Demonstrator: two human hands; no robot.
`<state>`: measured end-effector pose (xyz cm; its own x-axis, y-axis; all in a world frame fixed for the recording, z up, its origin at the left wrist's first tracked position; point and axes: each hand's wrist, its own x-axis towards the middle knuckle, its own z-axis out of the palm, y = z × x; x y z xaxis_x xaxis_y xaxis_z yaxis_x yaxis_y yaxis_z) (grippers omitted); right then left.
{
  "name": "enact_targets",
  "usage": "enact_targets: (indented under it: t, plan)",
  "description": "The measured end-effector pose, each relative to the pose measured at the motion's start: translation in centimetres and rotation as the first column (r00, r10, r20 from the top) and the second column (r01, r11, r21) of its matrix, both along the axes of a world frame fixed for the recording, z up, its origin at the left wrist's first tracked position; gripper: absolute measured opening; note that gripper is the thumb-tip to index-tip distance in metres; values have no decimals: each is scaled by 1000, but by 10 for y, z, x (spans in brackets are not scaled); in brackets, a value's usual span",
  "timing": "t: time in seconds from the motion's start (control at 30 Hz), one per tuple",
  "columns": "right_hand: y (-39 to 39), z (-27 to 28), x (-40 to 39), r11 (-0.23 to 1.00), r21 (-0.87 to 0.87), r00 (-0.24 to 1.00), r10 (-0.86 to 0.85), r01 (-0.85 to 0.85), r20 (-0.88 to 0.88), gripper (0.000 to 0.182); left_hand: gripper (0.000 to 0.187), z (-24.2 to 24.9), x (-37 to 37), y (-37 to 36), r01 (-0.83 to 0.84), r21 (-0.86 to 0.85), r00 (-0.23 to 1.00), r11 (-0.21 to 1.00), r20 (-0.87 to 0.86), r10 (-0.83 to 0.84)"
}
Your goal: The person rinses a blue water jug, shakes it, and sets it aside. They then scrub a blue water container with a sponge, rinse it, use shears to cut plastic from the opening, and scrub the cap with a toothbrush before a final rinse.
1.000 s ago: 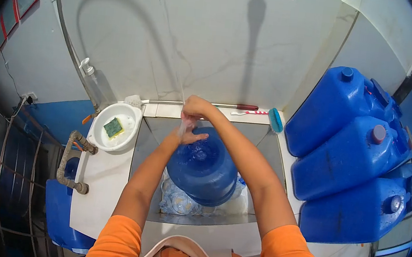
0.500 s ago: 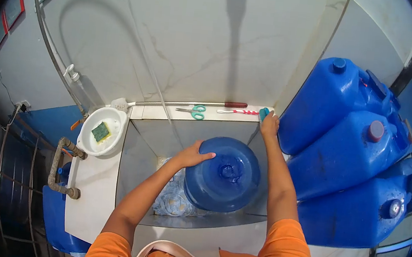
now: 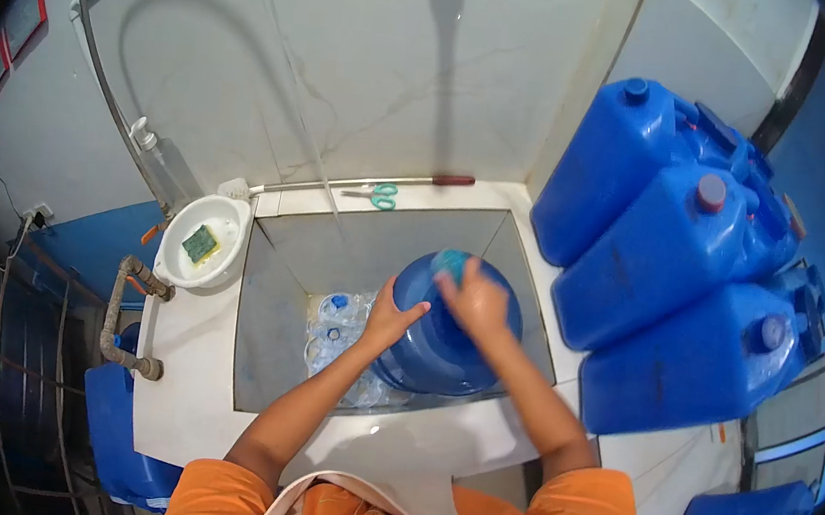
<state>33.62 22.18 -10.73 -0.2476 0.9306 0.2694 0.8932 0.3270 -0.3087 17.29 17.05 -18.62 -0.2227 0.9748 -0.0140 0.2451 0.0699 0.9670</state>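
A large round blue water jug stands in the grey sink basin, its top facing me. My left hand grips its left side, thumb on the upper surface and fingers around the edge. Over the top of the jug, my right hand is closed around a small teal scrubber, blurred by motion. The right hand and forearm hide the jug's mouth. Several clear plastic bottles lie in the basin left of the jug.
On the back ledge lie teal-handled scissors and a long brush. A white bowl with a green sponge sits at left, near a pump bottle and pipe. Several blue jerrycans crowd the right.
My right hand has come from the ledge's right end to the jug's top with the teal scrubber. The red-and-white striped item no longer shows on the ledge. The whole view has shifted.
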Motion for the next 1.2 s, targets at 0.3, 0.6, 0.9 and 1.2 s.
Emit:
enact_targets:
  t: [0.3,0.6,0.9,1.2]
  plan:
    - [11,-16,25,994,94,993,-53,62,-101,52,89,1,26,-23,-45,109,993,993,-102,56]
    - [-47,-23,61,998,43,996,-52,55,-67,54,84,12,9,-26,-11,90,1000,996,10,10]
    - [-86,-7,59,994,-109,1000,10,-10,-1,50,77,-7,-5,7,49,59,999,997,10,-50]
    - [-86,-7,36,986,21,986,164,-164,7,54,74,-2,-29,5,51,131,996,990,-82,-40]
